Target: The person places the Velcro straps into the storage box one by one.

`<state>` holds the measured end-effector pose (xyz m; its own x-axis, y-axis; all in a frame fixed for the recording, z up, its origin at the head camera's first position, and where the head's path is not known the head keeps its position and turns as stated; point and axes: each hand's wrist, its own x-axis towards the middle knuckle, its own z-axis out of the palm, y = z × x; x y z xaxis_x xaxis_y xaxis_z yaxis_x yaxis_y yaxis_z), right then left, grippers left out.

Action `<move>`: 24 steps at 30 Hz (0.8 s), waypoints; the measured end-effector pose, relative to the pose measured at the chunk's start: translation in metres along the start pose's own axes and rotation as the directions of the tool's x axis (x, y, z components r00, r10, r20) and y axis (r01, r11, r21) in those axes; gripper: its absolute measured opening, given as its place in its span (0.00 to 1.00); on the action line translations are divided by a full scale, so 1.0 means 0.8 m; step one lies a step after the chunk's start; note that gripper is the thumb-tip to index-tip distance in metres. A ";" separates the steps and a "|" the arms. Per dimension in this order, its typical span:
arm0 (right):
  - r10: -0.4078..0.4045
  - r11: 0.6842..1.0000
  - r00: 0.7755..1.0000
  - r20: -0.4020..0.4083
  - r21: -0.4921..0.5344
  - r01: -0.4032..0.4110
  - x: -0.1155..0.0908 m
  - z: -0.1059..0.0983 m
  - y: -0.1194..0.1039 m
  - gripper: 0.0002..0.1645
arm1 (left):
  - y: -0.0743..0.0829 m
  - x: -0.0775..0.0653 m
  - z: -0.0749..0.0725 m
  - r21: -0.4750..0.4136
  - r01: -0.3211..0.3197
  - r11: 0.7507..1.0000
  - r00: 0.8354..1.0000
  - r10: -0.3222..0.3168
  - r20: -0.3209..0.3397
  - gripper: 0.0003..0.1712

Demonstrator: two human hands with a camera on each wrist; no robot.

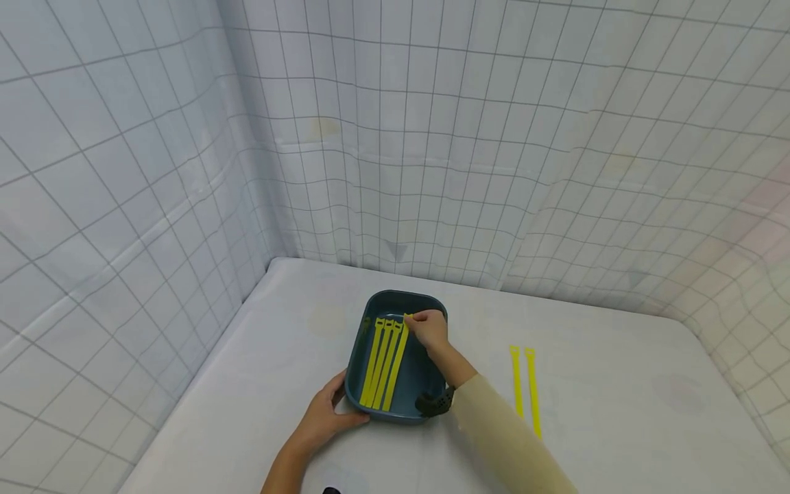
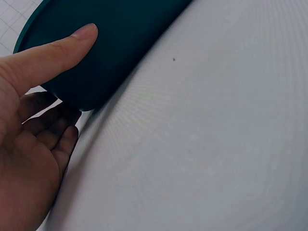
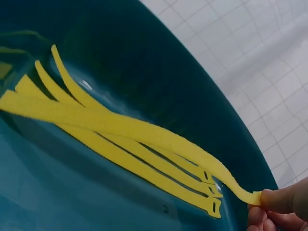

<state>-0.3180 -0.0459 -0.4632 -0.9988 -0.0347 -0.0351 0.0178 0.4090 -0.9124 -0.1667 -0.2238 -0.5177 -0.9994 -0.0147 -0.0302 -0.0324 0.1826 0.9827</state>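
Observation:
A dark teal plastic bin [image 1: 420, 377] stands on the white table. My left hand [image 1: 321, 418] grips its near left corner; in the left wrist view the thumb [image 2: 72, 50] presses along the bin's wall [image 2: 130, 33] with the fingers round the other side. My right hand [image 1: 430, 329] reaches inside and pinches the slotted end of a yellow hook-and-loop cable tie [image 3: 168, 137] between thumb and fingers. Beneath and beside it, three similar yellow ties [image 3: 139, 166] lie side by side along the bin floor, slotted heads towards the far end.
Two more yellow ties [image 1: 532, 391] lie on the white table [image 1: 617, 398] to the right of the bin, partly overlapped by the right sleeve [image 1: 506, 432]. White grid-patterned curtains [image 1: 395, 171] rise behind the table and along its sides. A small black object [image 1: 331, 490] shows at the bottom edge.

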 end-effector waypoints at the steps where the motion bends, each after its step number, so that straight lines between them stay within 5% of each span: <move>1: 0.002 1.000 1.000 0.002 -0.014 -0.002 0.001 0.001 0.000 0.11 | 0.000 0.000 0.000 0.000 0.000 1.000 1.000 0.000 0.000 0.55; 10: 0.029 0.990 0.999 0.014 -0.138 -0.027 0.006 0.003 0.000 0.11 | -0.002 -0.001 0.000 -0.016 -0.006 1.000 1.000 0.006 0.002 0.54; 18: 0.049 0.984 0.999 0.015 -0.174 -0.045 0.012 0.010 0.008 0.29 | -0.005 -0.001 0.001 -0.036 -0.015 0.999 1.000 0.015 0.011 0.53; 24: 0.069 0.977 0.997 0.017 -0.202 -0.064 0.019 0.013 0.011 0.31 | -0.004 -0.002 0.000 -0.034 -0.009 0.999 1.000 0.009 0.013 0.53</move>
<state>-0.3323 -0.0524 -0.4763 -0.9942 -0.0221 -0.1054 0.0726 0.5859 -0.8071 -0.1653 -0.2241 -0.5206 -0.9997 0.0001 -0.0237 -0.0234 0.1492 0.9885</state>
